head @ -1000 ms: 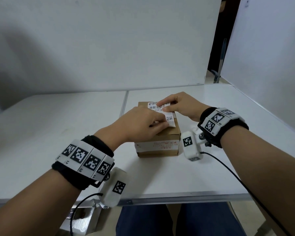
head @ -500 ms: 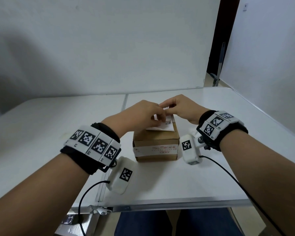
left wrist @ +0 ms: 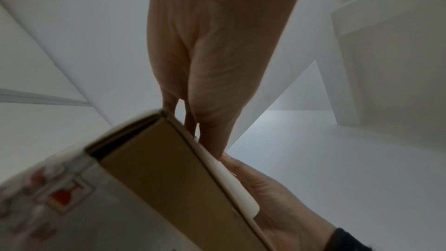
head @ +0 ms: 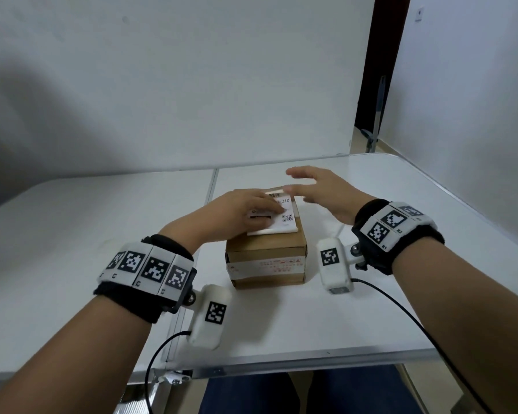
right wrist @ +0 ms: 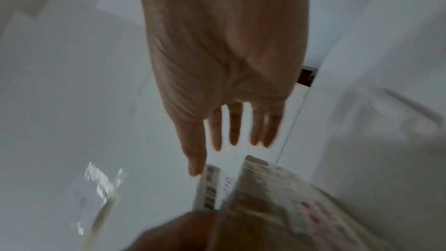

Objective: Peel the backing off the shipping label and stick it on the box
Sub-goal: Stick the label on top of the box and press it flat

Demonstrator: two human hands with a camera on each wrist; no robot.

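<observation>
A small brown cardboard box (head: 266, 258) with a strip of printed tape on its front stands on the white table (head: 72, 234). The white shipping label (head: 286, 221), with a QR code and printed digits, lies on the box top. My left hand (head: 251, 212) lies flat on the label with straight fingers and covers its left part. My right hand (head: 311, 188) hovers just behind and to the right of the box, fingers spread and holding nothing. In the left wrist view the left fingers (left wrist: 212, 136) rest on the top edge of the box (left wrist: 156, 178). The right wrist view shows spread fingers (right wrist: 234, 129) above the label (right wrist: 212, 188).
A seam (head: 210, 186) divides the table just left of the box. White wall panels stand behind and to the right, with a dark doorway (head: 368, 70) between them. Cables (head: 401, 312) hang from both wrist cameras over the table's front edge (head: 311, 361).
Both hands were pinching the label over the box. Now the label lies on the box top, the left hand has flattened onto it, and the right hand has let go and lifted away to the right.
</observation>
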